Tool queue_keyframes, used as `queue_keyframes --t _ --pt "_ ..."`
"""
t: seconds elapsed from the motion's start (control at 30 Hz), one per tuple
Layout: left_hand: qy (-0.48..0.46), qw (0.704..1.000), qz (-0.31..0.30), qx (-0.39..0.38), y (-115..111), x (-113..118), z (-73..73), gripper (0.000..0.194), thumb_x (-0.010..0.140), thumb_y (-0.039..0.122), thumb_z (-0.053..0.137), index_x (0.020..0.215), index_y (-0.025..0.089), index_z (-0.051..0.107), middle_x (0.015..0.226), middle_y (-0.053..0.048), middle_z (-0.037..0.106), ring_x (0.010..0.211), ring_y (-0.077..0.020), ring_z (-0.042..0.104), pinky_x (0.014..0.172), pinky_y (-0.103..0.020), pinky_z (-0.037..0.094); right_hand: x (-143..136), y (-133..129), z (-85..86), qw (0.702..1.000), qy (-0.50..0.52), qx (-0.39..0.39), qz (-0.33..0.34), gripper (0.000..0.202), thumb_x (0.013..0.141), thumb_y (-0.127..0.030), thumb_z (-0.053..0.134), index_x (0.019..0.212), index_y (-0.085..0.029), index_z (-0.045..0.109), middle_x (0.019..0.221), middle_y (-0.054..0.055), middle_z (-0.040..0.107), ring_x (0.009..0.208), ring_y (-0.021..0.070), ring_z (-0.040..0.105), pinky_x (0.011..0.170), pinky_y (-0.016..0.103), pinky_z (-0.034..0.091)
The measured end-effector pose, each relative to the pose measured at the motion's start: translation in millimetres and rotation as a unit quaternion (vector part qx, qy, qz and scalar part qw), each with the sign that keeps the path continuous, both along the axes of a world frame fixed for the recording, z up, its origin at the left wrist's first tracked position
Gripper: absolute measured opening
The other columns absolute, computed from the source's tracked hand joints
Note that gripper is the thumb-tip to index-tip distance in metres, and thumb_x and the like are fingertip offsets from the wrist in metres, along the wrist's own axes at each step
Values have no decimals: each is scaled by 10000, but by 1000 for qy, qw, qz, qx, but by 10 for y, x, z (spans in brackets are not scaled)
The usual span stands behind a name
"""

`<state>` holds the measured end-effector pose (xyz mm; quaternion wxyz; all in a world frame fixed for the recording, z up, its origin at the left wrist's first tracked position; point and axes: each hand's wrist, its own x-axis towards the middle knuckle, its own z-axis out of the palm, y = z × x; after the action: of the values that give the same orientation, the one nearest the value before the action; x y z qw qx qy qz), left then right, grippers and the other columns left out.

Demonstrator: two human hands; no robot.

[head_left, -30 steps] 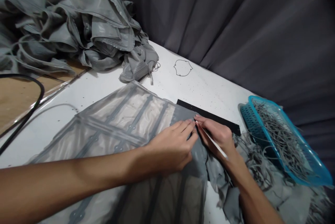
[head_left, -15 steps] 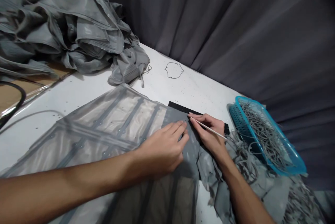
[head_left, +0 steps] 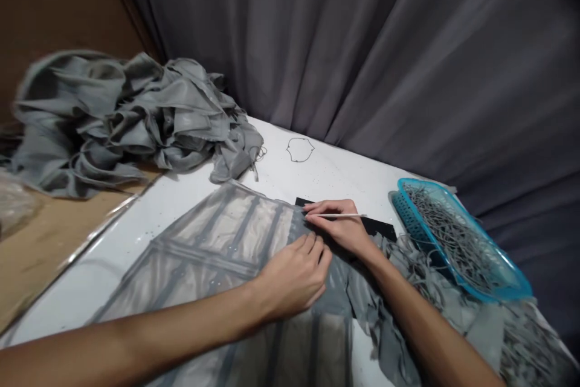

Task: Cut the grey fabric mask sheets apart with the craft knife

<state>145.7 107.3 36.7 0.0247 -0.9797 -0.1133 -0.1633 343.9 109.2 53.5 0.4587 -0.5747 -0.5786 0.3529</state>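
Note:
A grey sheet with pale see-through panels and darker strips (head_left: 194, 260) lies on the white table. My left hand (head_left: 294, 275) rests on its grey part, fingers bent and close together; what is under the fingertips, if anything, is hidden. My right hand (head_left: 338, 224) pinches a thin white stick (head_left: 338, 215) near the sheet's upper edge, just above my left fingers. A flat black strip (head_left: 380, 228) lies on the table, partly under the sheet and behind my right hand.
Crumpled grey material (head_left: 149, 115) is heaped at the left on brown cardboard (head_left: 45, 248). A blue basket (head_left: 507, 260) of grey strips stands right, beside loose grey scraps (head_left: 480, 326). A dark outline (head_left: 299, 150) shows on the white table (head_left: 353, 166). A grey curtain (head_left: 362, 43) hangs behind.
The view has tilted upward. My right hand has moved left along the sheet's upper edge, and the white stick now lies nearly level. My left hand remains on the grey part.

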Motion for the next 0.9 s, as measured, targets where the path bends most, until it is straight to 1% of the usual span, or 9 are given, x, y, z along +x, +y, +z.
queue_keyframes --t 0.13,0.23,0.3,0.43,0.6,0.77,0.9 --pt "3 999 20 -35 134 -224 19 514 1086 337 564 1444 -18 659 1478 -303 723 1422 -398 691 1201 -468 530 53 -5 -191 999 -25 19 -9 96 890 -338 893 847 -253 880 1091 95 899 1171 330 845 1076 482 667" --pt "-4 998 22 -61 261 -407 -6 518 1085 254 535 1520 -16 614 1607 -289 642 1519 -389 617 1283 -484 469 107 -62 -228 997 -68 43 19 86 943 -325 854 890 -262 879 1138 87 894 1193 322 839 1116 495 643" --pt "-9 996 27 -88 313 -472 -26 522 1087 222 513 1552 -1 596 1636 -272 623 1543 -383 596 1297 -497 465 130 -89 -221 994 -88 57 35 85 971 -307 829 915 -262 875 1160 87 891 1200 320 838 1120 495 640" --pt "-21 991 31 -129 331 -480 -45 521 1081 206 505 1554 9 601 1631 -264 631 1547 -387 593 1289 -520 491 140 -116 -223 990 -110 84 39 90 998 -265 794 930 -255 851 1169 96 889 1184 318 845 1089 483 662" --pt "-22 987 35 -157 315 -472 -74 554 1051 183 522 1578 26 584 1685 -253 584 1588 -368 556 1313 -508 472 108 -155 -229 981 -150 117 39 123 1018 -227 755 909 -253 804 1178 100 887 1172 303 850 1082 457 672" --pt "-29 987 36 -156 316 -480 -114 558 1049 179 522 1586 39 586 1697 -232 581 1607 -350 537 1319 -495 461 82 -187 -201 967 -200 151 52 146 1023 -184 724 909 -260 777 1208 103 882 1164 300 854 1052 459 693" --pt "-19 989 32 -141 322 -466 -122 558 1057 203 536 1584 31 602 1700 -220 581 1604 -362 536 1322 -497 450 79 -190 -185 959 -223 167 57 165 1029 -175 708 905 -262 772 1185 100 887 1138 299 864 1024 455 715"
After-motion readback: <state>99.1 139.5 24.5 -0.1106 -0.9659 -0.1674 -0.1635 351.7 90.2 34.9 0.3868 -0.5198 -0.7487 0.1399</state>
